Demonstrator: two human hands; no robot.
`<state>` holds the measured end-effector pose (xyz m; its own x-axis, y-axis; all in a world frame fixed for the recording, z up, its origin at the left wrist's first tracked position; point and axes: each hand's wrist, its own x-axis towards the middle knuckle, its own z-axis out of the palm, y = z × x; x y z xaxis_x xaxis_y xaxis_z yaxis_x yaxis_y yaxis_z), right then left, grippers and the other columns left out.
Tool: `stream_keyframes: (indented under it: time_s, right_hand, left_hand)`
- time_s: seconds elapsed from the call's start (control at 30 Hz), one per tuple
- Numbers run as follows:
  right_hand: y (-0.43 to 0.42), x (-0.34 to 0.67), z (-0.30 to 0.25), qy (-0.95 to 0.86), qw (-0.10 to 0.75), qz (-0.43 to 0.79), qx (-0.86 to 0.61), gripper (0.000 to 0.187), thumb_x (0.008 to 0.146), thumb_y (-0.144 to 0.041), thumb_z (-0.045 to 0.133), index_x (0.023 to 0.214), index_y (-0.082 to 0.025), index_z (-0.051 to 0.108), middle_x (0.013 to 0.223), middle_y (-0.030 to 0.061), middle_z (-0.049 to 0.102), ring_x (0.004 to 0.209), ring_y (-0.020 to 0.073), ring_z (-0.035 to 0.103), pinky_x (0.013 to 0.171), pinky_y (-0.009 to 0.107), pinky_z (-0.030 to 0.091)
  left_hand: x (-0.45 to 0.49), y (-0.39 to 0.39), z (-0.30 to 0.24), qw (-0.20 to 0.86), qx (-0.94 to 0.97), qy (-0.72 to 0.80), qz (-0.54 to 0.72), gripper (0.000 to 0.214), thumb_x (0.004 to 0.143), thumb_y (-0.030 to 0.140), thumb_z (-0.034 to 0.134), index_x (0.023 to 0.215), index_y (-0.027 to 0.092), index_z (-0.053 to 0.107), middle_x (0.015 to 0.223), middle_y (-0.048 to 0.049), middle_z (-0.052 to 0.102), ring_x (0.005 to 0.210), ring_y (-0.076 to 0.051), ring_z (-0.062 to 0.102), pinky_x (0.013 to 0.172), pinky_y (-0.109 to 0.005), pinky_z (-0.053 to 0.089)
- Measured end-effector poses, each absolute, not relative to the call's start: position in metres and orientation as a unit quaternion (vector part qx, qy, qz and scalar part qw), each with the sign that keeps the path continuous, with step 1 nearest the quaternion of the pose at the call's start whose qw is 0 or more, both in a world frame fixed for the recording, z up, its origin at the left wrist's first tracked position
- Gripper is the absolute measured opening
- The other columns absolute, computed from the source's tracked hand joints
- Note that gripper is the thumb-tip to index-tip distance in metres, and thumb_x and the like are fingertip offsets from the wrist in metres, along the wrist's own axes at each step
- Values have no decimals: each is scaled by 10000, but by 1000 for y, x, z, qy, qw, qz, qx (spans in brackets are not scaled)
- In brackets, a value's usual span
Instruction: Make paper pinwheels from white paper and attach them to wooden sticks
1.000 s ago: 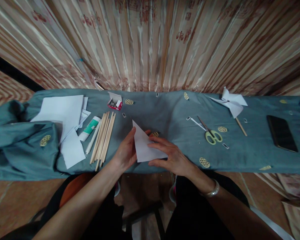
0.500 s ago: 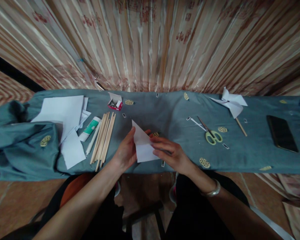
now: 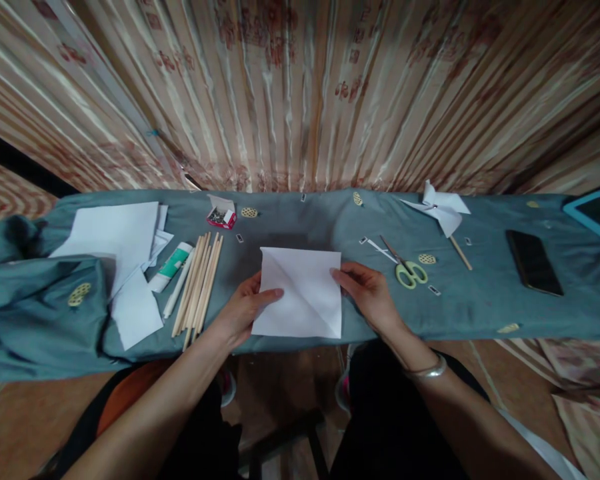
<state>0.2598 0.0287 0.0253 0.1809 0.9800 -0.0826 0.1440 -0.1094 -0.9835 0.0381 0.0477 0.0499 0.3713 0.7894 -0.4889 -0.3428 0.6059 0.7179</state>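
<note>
The left grip [image 3: 245, 307] holds the paper [image 3: 303, 303] by its left edge, thumb on top; the right grip [image 3: 367, 293] pinches its right edge near the far corner. The paper lies between them, square, with a diagonal crease. Left of the left grip, the tube [image 3: 171, 267] has a green-and-white label, and beyond that grip stands the red box [image 3: 221, 215]; print on both is too small to read, as are the little dark tags patterned on the cloth [image 3: 470, 300]. Past the paper, the cloth runs to the desk's far edge at the curtain [image 3: 305, 120]. The paper's near edge sits close to the near edge. Sticks [image 3: 197, 287] crowd the left grip's outer side; scissors [image 3: 410, 273] lie just right of the right grip.
</note>
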Motion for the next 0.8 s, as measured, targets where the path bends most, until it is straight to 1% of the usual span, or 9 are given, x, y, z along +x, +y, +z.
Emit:
stream_keyframes:
  time_s: [0.07,0.13,0.23,0.37,0.5,0.57,0.63,0.73,0.8]
  right_hand:
    - [23,263,21,-520,457,368,-621,449,797,-430,678,1164,-177,626,1053,94,707,689,172,661,588,299,565]
    - [15,266,20,-624,414,251,-613,565,861,-345,615,1383,-189,467,1395,166,533,1056,266,657,827,410,584]
    - [1,267,24,-787,290,106,-535,529,914,-158,492,1432,-237,427,1573,143,305,1441,334,308,1099,565,380]
    - [-13,266,28,-880,169,79,-437,604,873,-13,473,1414,-278,446,1569,118,332,1479,308,222,1111,577,358]
    - [-18,268,29,-892,152,96,-414,540,860,-5,472,1350,-229,507,1524,135,410,1474,277,247,1119,541,375]
    - [-20,269,30,-893,151,100,-411,513,850,-14,478,1327,-196,528,1497,145,444,1464,276,274,1131,529,367]
    - [-21,269,32,-898,143,103,-403,498,841,-29,491,1321,-153,536,1476,162,466,1445,287,312,1142,523,358]
    - [-22,267,35,-901,132,98,-402,478,847,-45,499,1316,-122,546,1452,176,492,1405,300,379,1140,522,368]
    - [-22,266,36,-902,129,88,-403,447,864,-54,498,1299,-133,564,1432,168,516,1377,295,422,1124,515,394]
  left_hand:
    - [35,47,48,788,275,426,349,398,589,127,823,956,145,669,801,-54,755,586,-167,681,585,-256,535]
    - [34,46,46,787,292,424,342,422,591,114,811,988,150,670,798,-49,754,590,-169,682,589,-251,529]
    - [34,44,44,781,316,419,338,514,606,95,794,1097,159,654,805,-43,750,606,-162,680,597,-230,516]
    - [33,45,38,768,364,409,332,779,616,117,799,1341,166,520,984,-93,743,747,-209,703,650,-251,531]
    - [25,48,32,640,508,459,350,971,640,167,800,1487,209,327,1410,-176,524,1196,-330,577,960,-431,489]
    - [21,46,30,504,645,459,346,891,675,162,764,1471,238,368,1556,-156,336,1400,-372,349,1102,-540,333]
    - [19,38,30,386,768,406,308,687,734,125,684,1384,257,505,1570,-115,330,1470,-374,186,1156,-608,166]
    - [19,18,30,349,854,315,223,516,804,71,570,1272,284,617,1426,-101,542,1430,-340,320,1168,-624,94]
    - [20,4,27,358,865,300,186,503,810,151,637,1303,247,594,1409,-142,552,1392,-354,387,1166,-619,132]
